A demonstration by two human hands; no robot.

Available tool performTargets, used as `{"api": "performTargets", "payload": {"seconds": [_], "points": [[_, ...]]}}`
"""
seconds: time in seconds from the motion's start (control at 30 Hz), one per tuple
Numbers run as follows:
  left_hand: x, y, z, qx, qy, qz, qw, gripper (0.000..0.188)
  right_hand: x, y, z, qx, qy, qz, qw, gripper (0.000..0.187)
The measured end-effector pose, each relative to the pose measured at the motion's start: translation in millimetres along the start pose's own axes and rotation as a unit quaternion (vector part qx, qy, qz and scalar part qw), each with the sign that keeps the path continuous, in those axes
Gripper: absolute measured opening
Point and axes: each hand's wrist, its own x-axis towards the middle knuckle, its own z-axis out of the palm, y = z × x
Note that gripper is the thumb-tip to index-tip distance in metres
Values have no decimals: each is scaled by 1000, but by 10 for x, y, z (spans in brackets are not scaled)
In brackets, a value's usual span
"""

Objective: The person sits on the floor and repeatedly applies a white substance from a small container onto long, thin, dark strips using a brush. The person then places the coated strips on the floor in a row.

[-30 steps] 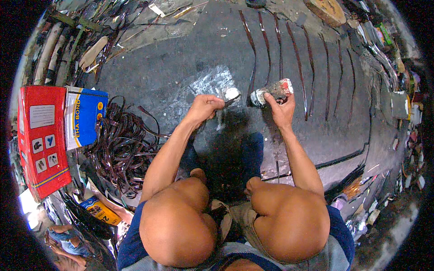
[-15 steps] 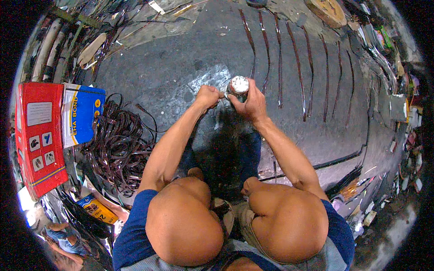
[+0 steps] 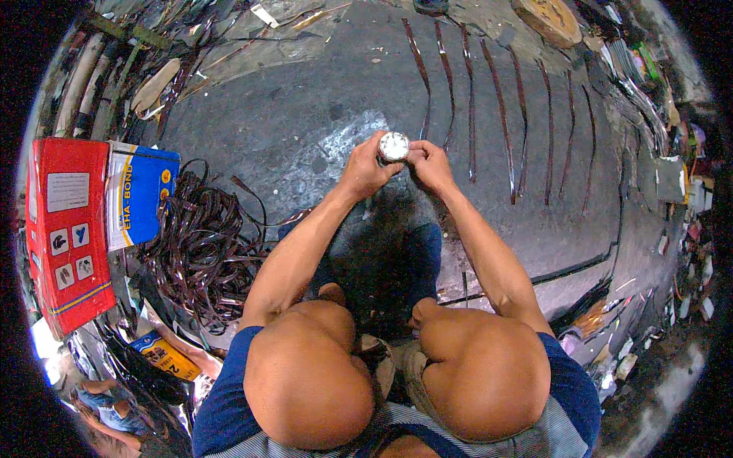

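Note:
My left hand [image 3: 364, 169] is closed round a small round can [image 3: 394, 146] with a shiny whitish top, held in front of me above the dark floor. Beside the can, my right hand [image 3: 432, 165] has its thumb and fingers pinched together at the can's right side. Whatever lies between those fingertips is hidden or too small to name. A pale worn patch [image 3: 353, 137] marks the floor just beyond my left hand. Ahead to the right, several long dark brown strips [image 3: 498, 114] lie side by side, apart from my hands.
A tangled heap of dark brown strips [image 3: 202, 244] lies to my left. Next to it stand a red box [image 3: 72, 229] and a blue-and-white container [image 3: 143, 195]. A round wooden block [image 3: 547, 21] sits at the far right. Scraps line the right side. Another person [image 3: 114, 408] shows at lower left.
The can has passed from my right hand to my left and shifted slightly left. My right hand has let go of its body and now pinches at its side.

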Motion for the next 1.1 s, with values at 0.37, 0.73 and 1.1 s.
{"api": "performTargets", "payload": {"seconds": [0.37, 0.73, 1.1], "points": [[64, 6, 12, -1, 24, 20, 1000, 50, -70, -165, 51, 58, 132, -16, 989, 32], [26, 62, -24, 48, 17, -5, 999, 54, -708, -1427, -1673, 358, 183, -64, 913, 33], [23, 16, -16, 58, 25, 34, 997, 52, -1739, -2577, -2839, 454, 1, -334, 826, 23]]}}
